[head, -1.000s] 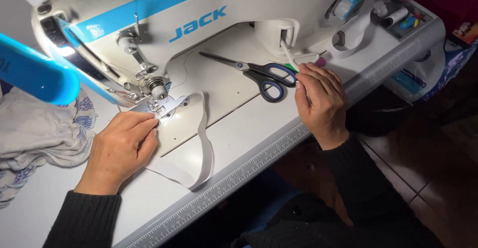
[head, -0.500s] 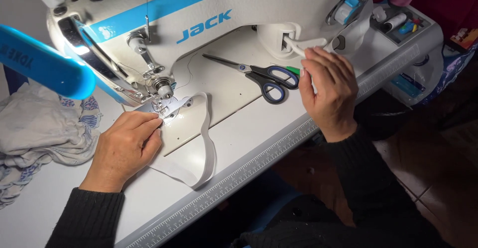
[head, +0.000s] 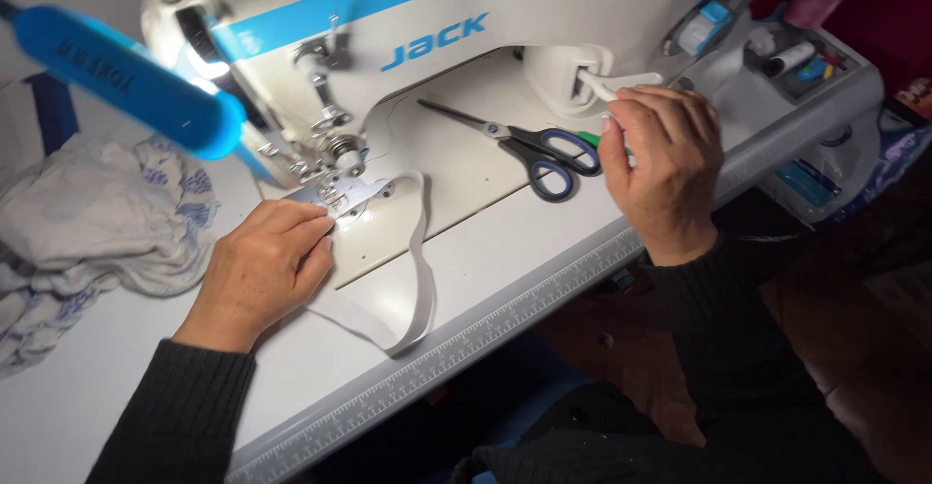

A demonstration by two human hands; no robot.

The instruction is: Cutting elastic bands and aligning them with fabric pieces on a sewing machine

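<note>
Left hand (head: 260,272) pinning white elastic band (head: 413,280) flat under presser foot (head: 335,188), fingers pressed together. Right hand (head: 663,166), now lifted from scissors (head: 544,146), at white lever (head: 612,84), fingers curled, grip unclear. Stitching seemingly ready.

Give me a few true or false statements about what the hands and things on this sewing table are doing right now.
1. The left hand presses the white elastic band near the presser foot. True.
2. The right hand grips the scissors. False: it is at the white lever; the scissors lie beside it.
3. The scissors have red handles. False: black and blue.
4. Crumpled fabric lies left of the machine. True.
</note>
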